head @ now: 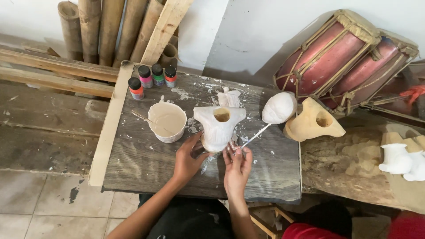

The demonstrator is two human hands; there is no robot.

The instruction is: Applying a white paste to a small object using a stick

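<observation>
White-coated carving [219, 127], apparently wood under a pale primer, stands upright near the middle of the dark board [146, 163], its hollow neck hole facing up. Left hand [188, 160] cups the base from the left side, fingers curled against it, holding it steady. Right hand [237, 166] is closed on a thin brush [255, 135], pinched between fingertips, with the tip pointing up and right, just beside the carving's right flank.

Judgement: the piece is rigid and probably of moderate weight. Its coating looks wet in places, so it is likely slippery and easily marked. Best hold is low, at the base, or by the rim of the neck hole.

Cup [167, 121] of pale primer sits just left. Four paint bottles [152, 78] stand behind. A white head piece [279, 107] lies to the right.
</observation>
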